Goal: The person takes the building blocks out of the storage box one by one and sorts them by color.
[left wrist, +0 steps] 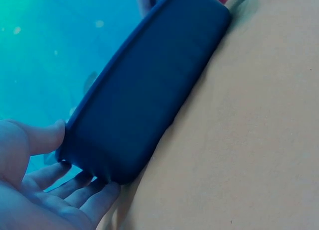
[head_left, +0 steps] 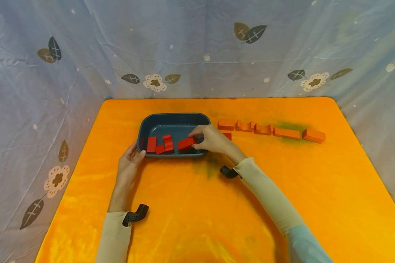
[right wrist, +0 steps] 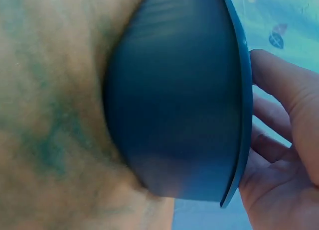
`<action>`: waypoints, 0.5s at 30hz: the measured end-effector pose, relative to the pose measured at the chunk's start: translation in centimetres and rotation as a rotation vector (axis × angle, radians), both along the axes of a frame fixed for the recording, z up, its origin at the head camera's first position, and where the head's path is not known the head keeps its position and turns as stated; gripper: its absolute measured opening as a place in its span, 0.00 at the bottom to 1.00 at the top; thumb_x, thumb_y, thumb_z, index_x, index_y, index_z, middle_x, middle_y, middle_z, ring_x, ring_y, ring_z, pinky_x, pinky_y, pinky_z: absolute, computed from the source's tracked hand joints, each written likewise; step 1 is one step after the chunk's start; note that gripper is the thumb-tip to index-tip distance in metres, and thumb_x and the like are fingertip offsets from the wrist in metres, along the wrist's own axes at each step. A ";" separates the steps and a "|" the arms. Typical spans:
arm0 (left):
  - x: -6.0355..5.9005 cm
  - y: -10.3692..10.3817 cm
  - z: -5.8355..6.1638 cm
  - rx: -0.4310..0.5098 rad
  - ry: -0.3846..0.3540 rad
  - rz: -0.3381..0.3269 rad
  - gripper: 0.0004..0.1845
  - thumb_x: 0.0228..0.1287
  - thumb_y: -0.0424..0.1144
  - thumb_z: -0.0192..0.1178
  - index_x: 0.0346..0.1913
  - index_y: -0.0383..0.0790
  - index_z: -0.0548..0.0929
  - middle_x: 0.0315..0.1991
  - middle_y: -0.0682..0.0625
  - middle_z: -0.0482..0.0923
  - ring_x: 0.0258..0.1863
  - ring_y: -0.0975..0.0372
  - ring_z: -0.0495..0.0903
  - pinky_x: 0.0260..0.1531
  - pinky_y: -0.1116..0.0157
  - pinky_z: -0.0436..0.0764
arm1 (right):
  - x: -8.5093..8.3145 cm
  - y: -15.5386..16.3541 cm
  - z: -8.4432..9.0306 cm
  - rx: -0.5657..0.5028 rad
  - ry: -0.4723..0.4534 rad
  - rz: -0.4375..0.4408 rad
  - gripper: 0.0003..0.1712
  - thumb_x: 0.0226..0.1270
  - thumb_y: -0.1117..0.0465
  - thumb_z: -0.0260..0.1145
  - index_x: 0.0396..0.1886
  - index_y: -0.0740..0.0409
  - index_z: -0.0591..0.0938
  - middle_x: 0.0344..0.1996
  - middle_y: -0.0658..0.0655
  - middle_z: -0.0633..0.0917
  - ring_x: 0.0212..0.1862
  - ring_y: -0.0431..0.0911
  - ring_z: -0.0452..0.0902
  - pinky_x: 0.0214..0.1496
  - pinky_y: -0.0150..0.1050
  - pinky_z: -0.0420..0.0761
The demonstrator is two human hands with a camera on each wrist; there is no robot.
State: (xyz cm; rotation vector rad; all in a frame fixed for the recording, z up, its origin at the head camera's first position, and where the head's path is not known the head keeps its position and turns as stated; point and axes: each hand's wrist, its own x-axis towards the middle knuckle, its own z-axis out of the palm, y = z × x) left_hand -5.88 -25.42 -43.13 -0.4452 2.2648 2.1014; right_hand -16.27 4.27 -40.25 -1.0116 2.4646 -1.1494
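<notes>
Red block (head_left: 186, 143), pinched in my right hand (head_left: 212, 139) at centre frame, hangs over the tray (head_left: 176, 118); my left hand (head_left: 129, 162) (fingers flat) steadies it. A loose pinch could drop it crooked.

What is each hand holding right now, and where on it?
The right hand pinches a red block by its right end, over the blue tray. The left hand steadies the tray's near-left corner with straight fingers.

Orange table (head_left: 197, 219) with green smudges, pale blue-grey cloth backdrop (head_left: 191, 47) printed with flowers and leaves, soft even light
</notes>
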 end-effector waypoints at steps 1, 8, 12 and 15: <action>0.0 0.0 0.0 -0.004 -0.002 -0.002 0.34 0.73 0.36 0.55 0.77 0.41 0.55 0.77 0.47 0.53 0.75 0.58 0.53 0.71 0.62 0.61 | 0.0 0.2 -0.1 -0.014 0.004 -0.006 0.18 0.60 0.63 0.73 0.51 0.59 0.86 0.49 0.55 0.84 0.47 0.47 0.81 0.50 0.40 0.83; 0.0 0.1 0.0 -0.005 -0.001 -0.010 0.34 0.73 0.37 0.55 0.77 0.41 0.55 0.77 0.47 0.53 0.75 0.58 0.54 0.71 0.62 0.62 | 0.1 2.8 -0.2 -0.256 -0.129 -0.103 0.19 0.59 0.65 0.74 0.51 0.63 0.85 0.52 0.59 0.83 0.51 0.51 0.77 0.52 0.45 0.83; 0.1 0.1 0.1 0.000 -0.002 -0.013 0.34 0.74 0.36 0.54 0.77 0.40 0.54 0.77 0.46 0.53 0.75 0.58 0.54 0.70 0.63 0.62 | 0.0 5.2 -0.1 -0.407 -0.264 -0.186 0.22 0.58 0.67 0.74 0.54 0.67 0.83 0.56 0.63 0.80 0.52 0.56 0.80 0.49 0.42 0.85; 0.1 0.1 0.1 0.010 -0.008 -0.004 0.34 0.74 0.37 0.55 0.77 0.41 0.54 0.77 0.46 0.53 0.75 0.58 0.54 0.69 0.65 0.63 | 0.0 7.3 0.2 -0.435 -0.280 -0.239 0.24 0.58 0.66 0.74 0.56 0.65 0.83 0.58 0.62 0.79 0.50 0.58 0.82 0.46 0.37 0.85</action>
